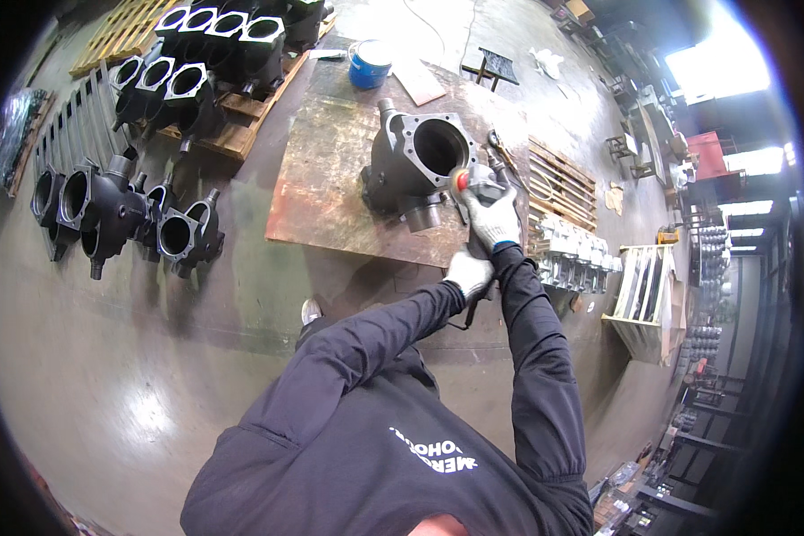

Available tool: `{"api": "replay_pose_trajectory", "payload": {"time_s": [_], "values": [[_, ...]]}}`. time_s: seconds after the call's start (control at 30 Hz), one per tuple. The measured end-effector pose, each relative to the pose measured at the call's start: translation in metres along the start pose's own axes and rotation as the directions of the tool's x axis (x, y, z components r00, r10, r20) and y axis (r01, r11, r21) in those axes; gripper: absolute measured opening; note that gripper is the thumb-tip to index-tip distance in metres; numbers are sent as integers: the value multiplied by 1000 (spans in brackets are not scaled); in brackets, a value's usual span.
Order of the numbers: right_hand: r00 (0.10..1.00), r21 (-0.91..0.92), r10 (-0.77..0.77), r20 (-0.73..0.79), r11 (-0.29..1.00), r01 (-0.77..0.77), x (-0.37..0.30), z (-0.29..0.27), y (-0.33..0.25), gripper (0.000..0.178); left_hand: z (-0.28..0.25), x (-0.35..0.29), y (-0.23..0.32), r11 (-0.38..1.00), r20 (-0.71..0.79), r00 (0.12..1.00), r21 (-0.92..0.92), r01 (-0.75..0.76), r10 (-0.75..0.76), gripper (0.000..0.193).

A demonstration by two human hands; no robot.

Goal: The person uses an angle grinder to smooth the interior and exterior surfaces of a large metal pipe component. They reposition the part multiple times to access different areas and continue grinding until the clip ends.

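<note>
A dark metal casting with a wide round bore and a bright flat flange stands on the worn board-topped table. Both my hands wear pale work gloves and hold one hand-held power grinder, whose red-centred head is at the flange's lower right edge. My right hand is closed around the grinder near its head. Farther back, closer to my body, my left hand grips the rear of its body. Whether the disc touches the metal I cannot tell. Another hand-held tool lies just right of the casting.
A blue bucket and a flat pale board sit at the far side of the tabletop. Several similar castings stand on the left floor, with more on a wooden pallet. Metal parts and a slatted pallet are right.
</note>
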State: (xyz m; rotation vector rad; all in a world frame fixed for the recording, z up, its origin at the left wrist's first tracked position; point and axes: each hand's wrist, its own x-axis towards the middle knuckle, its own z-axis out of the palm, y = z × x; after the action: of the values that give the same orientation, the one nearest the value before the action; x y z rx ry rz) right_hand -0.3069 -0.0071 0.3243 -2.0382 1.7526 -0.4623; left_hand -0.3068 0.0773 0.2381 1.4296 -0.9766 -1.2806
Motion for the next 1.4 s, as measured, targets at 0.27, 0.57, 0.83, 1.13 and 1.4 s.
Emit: {"api": "replay_pose_trajectory", "payload": {"time_s": [0.27,0.57,0.83,1.13,1.4], "values": [[998,-19,-26,64,999,28,4,29,-16,90,-29,-5,-7,897,-96,995,-437,-67,27,43],[997,-45,9,75,999,-6,12,43,-28,91,-43,7,-17,928,-98,993,-371,29,-70,37],[995,15,-57,78,998,56,8,47,-44,93,-57,7,-13,986,-49,999,-165,16,-24,38],[989,-24,28,146,999,-25,5,37,-60,99,-58,5,-7,938,30,982,-289,189,-189,50],[978,30,-106,177,994,103,27,54,-79,94,-66,27,-4,582,-192,974,-809,-86,-123,50]]}}
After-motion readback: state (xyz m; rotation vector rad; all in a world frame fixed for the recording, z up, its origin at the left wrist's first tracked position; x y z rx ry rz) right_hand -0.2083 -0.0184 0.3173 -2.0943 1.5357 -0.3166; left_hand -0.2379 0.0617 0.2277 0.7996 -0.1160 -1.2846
